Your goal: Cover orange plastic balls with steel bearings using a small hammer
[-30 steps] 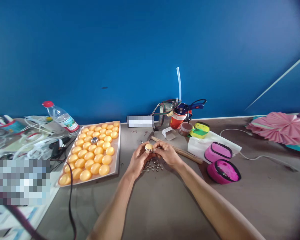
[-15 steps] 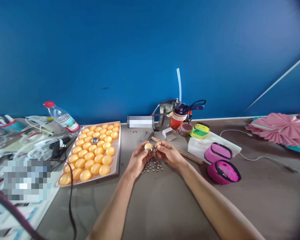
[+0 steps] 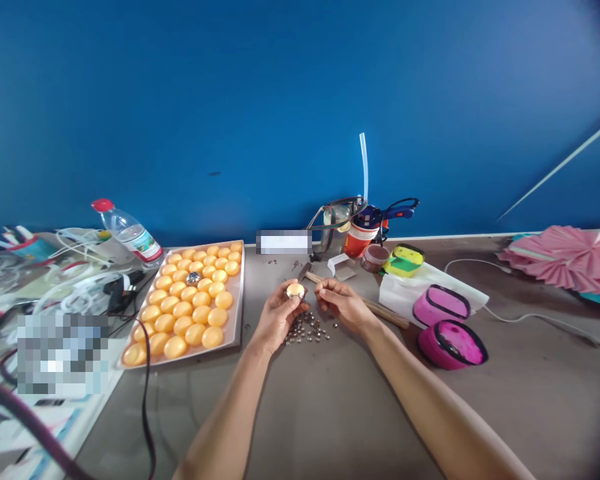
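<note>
My left hand (image 3: 277,316) grips a small ball (image 3: 295,291) with an orange-yellow top and shiny silver pieces around its lower side. Beside it, a short gap away, my right hand (image 3: 343,303) has its thumb and fingers pinched together; anything between them is too small to make out. Below the hands, many small shiny silver beads (image 3: 307,329) lie loose on the grey table. Behind my right hand lies a hammer (image 3: 387,313) with a wooden handle, its head toward the middle. To the left, a white tray (image 3: 236,293) holds rows of orange balls (image 3: 183,325) and one silver-covered ball (image 3: 193,278).
A water bottle (image 3: 135,237), cables and clutter fill the left side. Toward the back stand a jar (image 3: 334,230), a red cup (image 3: 359,239) and a brown tub (image 3: 376,257). Right of my hand are pink containers (image 3: 447,347), a yellow-green one (image 3: 405,261) and a pink paper fan (image 3: 560,257).
My right hand has drawn away from the ball to the right, widening the gap. My left hand keeps holding the ball. The whole view has shifted slightly.
</note>
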`<state>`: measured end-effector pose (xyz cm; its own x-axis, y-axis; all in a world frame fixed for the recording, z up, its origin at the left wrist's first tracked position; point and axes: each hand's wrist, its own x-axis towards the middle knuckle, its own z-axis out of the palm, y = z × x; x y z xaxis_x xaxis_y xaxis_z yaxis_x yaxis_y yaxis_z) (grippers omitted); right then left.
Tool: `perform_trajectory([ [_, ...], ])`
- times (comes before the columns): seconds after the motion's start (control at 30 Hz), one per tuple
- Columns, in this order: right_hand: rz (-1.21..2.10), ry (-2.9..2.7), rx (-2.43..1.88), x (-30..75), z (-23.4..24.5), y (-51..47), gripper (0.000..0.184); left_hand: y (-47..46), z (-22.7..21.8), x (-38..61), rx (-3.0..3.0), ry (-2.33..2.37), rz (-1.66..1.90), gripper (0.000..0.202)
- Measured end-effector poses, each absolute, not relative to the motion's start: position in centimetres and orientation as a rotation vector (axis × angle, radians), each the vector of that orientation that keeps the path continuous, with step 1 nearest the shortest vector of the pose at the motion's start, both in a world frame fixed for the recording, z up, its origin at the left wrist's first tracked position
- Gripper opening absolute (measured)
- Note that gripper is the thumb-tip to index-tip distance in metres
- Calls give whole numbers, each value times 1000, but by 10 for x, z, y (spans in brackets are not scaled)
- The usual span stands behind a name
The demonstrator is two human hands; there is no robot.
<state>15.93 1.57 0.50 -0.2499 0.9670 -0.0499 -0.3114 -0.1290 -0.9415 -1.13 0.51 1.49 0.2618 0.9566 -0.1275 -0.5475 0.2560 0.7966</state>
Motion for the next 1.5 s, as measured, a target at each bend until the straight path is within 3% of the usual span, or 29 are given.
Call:
perform_trajectory([
  [0.6, 1471, -1336, -1038, 154, 6, 14, 18, 5, 14, -10, 748, 747, 1178, 37],
  [0.83, 1109, -1691, -1223, 157, 1, 18, 9, 7, 15, -10, 739, 780, 1251, 33],
  [0.97, 828, -1885, -1244, 159, -1, 18, 15, 8, 15, -11, 734, 773, 1274, 33],
  [1.23, 757, -2232, -1150, 158, -3, 14, 28, 9, 12, -11, 721, 779, 1284, 32],
  [1.5, 637, -2182, -1177, 153, -8, 13, 19, 7, 13, -11, 729, 775, 1254, 31],
])
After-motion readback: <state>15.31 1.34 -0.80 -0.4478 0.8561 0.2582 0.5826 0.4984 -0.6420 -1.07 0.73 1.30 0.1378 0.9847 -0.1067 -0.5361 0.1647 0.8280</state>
